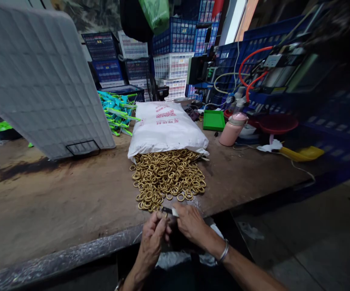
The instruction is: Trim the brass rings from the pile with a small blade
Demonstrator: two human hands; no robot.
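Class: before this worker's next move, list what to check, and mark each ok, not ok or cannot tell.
1. Grip on piece: ok; left hand and right hand both pinch it at the table edge.
2. Ring on the piece: cannot tell; too small.
3. Reach to rings: ok; the pile lies just ahead of the hands.
4. Steady sack: ok; it lies flat, mouth toward the hands.
5. Upright bottle: ok; stands apart from the rings.

Left hand (pixel 152 238) and right hand (pixel 189 224) meet fingertip to fingertip, grips pinched.
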